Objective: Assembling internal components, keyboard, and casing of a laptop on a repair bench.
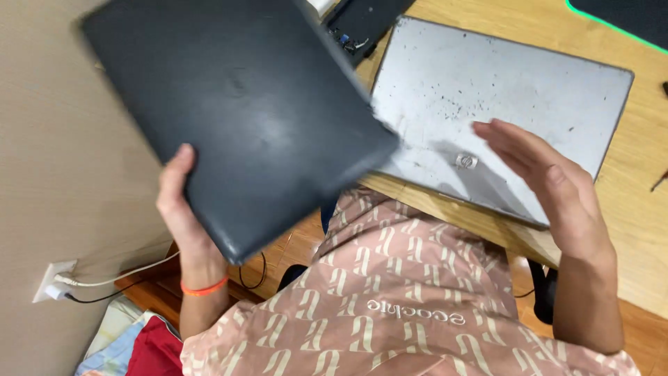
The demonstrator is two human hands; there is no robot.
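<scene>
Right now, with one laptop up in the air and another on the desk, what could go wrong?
The black laptop is held up by the left hand alone, gripped at one edge, so it could slip and fall.

It hangs partly over the silver laptop, so a drop or swing might knock a corner into that lid.

The silver laptop juts slightly past the desk edge near the right hand, which is open and not holding anything; a nudge could shift it.
</scene>
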